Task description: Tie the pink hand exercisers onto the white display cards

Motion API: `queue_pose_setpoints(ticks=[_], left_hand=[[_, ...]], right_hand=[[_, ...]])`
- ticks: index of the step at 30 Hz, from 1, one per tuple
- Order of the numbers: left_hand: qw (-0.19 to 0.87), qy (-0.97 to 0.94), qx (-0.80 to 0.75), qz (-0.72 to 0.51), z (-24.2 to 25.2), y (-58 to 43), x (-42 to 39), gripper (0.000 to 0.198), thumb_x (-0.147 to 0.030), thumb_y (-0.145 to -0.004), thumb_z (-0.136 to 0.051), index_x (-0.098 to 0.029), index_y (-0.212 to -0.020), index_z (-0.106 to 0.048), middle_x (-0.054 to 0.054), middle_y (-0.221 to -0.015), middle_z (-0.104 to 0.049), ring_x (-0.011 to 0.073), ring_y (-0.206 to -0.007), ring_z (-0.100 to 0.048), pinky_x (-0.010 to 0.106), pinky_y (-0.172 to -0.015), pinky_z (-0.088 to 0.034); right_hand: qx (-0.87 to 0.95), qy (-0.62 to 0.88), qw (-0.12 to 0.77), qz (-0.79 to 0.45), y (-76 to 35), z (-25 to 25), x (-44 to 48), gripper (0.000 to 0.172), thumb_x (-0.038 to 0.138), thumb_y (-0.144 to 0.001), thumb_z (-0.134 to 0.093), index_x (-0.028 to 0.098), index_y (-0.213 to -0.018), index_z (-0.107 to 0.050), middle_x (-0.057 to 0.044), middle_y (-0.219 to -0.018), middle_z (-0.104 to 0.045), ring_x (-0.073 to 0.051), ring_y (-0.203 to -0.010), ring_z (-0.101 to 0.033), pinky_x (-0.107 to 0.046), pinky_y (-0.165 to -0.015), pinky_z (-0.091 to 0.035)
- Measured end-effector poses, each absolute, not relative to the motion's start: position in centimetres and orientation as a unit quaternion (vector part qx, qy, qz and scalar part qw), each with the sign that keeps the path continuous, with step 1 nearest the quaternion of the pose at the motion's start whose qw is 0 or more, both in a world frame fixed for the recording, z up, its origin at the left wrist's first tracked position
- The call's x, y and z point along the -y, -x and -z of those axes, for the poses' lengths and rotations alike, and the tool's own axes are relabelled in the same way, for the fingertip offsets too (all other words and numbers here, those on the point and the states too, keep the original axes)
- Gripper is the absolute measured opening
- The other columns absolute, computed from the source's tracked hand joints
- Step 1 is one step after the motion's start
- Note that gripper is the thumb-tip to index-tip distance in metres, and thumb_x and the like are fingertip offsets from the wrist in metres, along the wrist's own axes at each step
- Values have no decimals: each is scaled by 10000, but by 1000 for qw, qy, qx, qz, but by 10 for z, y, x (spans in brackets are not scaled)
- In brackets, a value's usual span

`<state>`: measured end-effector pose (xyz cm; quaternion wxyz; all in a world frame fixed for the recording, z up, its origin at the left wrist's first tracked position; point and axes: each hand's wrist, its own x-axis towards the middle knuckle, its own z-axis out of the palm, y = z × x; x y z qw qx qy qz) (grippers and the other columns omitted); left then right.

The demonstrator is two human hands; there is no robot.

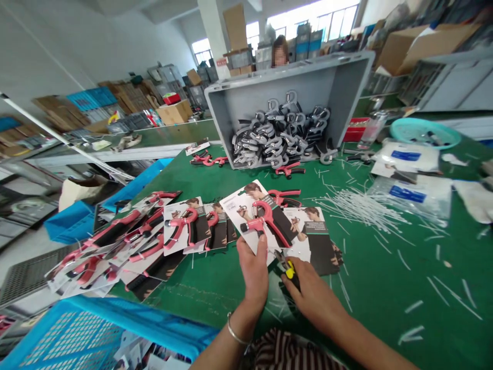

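Observation:
My left hand is closed on the lower edge of a printed backing card, thumb on the front. A pink and black hand grip strengthener lies against that card. In my right hand is a pair of cutting pliers with yellow and black handles, its jaws close to the card's bottom edge. Under and beside the held card lies a stack of similar cards. Carded pink hand grips are spread to the left, some overlapping in a heap.
A tipped grey crate full of grey hand grips stands behind. White cable ties and cut ends litter the green table at right, near plastic bags and a turquoise basin. A blue basket stands front left. A person is beyond.

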<state>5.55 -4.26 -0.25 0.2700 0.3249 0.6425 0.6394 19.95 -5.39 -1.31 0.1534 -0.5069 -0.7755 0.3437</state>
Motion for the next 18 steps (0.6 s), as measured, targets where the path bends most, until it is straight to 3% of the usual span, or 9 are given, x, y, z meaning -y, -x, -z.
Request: queue_pose_setpoints(ticks=[6, 13, 18], left_hand=[[286, -325, -632, -643, 4, -56, 47, 350, -406, -896, -601, -213, -1169, -496, 68, -1143, -619, 187, -1026, -614, 338, -929, -464], [294, -330, -631, -637, 5, -57, 52, 359, -398, -889, -610, -197, -1164, -495, 72, -1110, -630, 192, -972, -624, 336, -879, -483], [279, -329, -638, -638, 5, -56, 49, 347, -398, -893, -603, -201, -1161, -506, 69, -1122, -629, 195, -1012, -618, 338, -916, -469]], right_hand=[[772, 519, 166, -326, -193, 16, 57, 369, 364, -962, -435, 171, -1275, -469, -141, -1174, -597, -277, -1126, -547, -390, -959, -422], [766, 516, 167, -346, -191, 13, 55, 257, 358, -974, -415, 200, -1159, -501, -106, -1087, -633, -245, -1009, -603, -337, -865, -448], [770, 516, 167, -335, -194, 20, 60, 309, 354, -968, -420, 185, -1219, -484, -121, -1112, -613, -267, -1051, -577, -381, -915, -434]])
